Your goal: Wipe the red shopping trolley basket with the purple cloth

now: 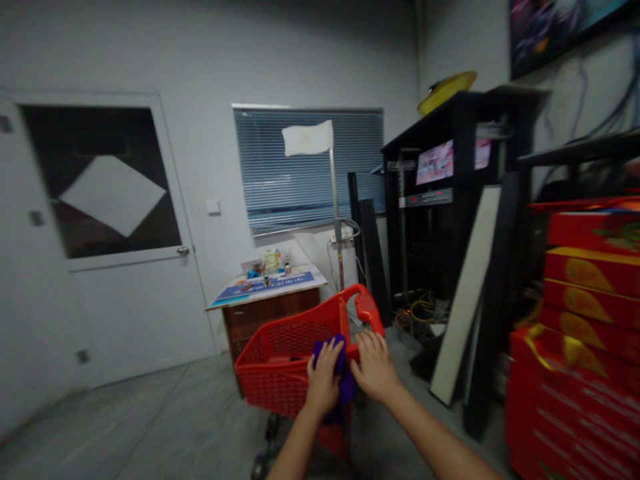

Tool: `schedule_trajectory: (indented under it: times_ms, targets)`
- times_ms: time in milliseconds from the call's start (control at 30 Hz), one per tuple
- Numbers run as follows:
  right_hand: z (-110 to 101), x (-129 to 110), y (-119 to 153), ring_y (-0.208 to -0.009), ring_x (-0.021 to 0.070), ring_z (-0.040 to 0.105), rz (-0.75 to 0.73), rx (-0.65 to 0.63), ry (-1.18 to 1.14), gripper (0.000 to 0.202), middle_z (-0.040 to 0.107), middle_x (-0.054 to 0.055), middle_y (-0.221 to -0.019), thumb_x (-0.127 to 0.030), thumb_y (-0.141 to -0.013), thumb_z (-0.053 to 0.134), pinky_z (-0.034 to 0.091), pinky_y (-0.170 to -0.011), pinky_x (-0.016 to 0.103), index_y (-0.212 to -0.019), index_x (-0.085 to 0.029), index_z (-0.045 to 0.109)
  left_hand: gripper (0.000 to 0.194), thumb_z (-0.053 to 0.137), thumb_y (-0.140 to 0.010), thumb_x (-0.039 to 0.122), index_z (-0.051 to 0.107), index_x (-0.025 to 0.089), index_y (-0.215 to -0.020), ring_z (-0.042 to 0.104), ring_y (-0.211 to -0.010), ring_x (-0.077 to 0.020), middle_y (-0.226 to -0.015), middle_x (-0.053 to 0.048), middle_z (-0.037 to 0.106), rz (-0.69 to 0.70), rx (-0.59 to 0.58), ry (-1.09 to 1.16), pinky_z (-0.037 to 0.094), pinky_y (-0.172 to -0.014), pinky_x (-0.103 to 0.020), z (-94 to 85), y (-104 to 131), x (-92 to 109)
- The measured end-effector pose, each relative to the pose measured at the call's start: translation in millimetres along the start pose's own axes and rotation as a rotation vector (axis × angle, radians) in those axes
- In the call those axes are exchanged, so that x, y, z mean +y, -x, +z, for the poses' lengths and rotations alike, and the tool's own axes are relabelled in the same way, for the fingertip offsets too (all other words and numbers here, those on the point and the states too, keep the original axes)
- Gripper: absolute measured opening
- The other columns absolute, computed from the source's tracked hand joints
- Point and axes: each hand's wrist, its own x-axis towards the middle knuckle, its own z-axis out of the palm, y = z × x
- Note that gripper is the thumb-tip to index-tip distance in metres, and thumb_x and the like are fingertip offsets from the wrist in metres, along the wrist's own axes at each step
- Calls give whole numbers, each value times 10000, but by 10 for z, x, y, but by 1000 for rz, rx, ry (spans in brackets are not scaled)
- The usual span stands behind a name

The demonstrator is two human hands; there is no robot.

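Bare forearms reach forward; my left hand holds cloth against the cart. My right hand, loosely spread, is nearer the handle. From there, the cart's long axis runs left, beyond both hands.

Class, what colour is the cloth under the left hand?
Purple cloth, clearest in the head view.

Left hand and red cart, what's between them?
A purple cloth lies between the left hand and the red cart, as the head view shows.
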Motion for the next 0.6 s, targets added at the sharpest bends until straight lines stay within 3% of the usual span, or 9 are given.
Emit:
schedule_trajectory:
  times_ms: [167,367,600]
  targets:
    - [-30,-8,-34,-1320,277,329,20,-33,5,578,510,137,-1357,-366,-838,463,105,-1147,404,-1346,-91,478,856,451,-658,-31,365,325,-1432,237,-1426,-191,-1520,4,368,-70,-4,-16,57,-1152,-461,-71,-21,-8]
    - [-46,-20,-89,-1321,277,331,27,-64,-11,583,511,142,-1348,-347,-819,459,102,-1146,410,-1342,-89,478,853,440,-688,-15,325,352,-1450,196,-1439,-171,-1554,35,290,36,-35,4,59,-1157,-447,-115,-45,128]
    - [3,1,-93,-1334,279,313,13,-52,-19,606,488,141,-1378,-330,-804,472,99,-1143,414,-1357,-85,461,880,446,-658,-25,329,343,-1449,190,-1441,-195,-1549,22,305,-87,-32,-34,45,-1148,-477,-88,-58,80]
